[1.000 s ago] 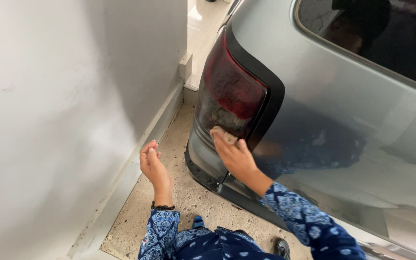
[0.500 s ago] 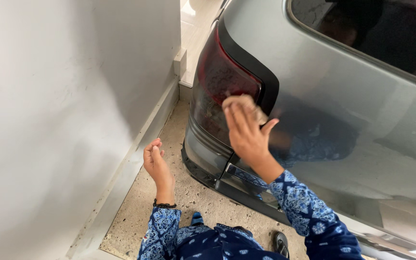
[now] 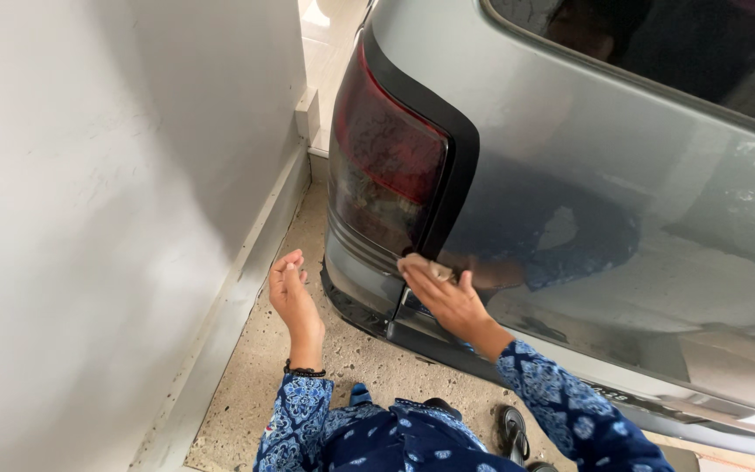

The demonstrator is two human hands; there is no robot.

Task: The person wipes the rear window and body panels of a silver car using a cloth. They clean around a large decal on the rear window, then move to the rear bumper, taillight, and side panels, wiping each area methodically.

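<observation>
Pressing a small beige cloth (image 3: pixel 419 265) against the lower edge of the tail light (image 3: pixel 384 170), the right hand (image 3: pixel 447 300) grips it at the grey car (image 3: pixel 587 175) corner. Left hand (image 3: pixel 294 297) hangs loosely curled, holding nothing, in the narrow gap beside the white wall (image 3: pixel 89 218).

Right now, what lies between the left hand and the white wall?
In the head view, only bare speckled floor and the pale skirting strip separate the left hand from the white wall.

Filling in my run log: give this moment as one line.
right hand: presses cloth at tail light lower edge | left hand: free, near bumper | car: grey
</observation>
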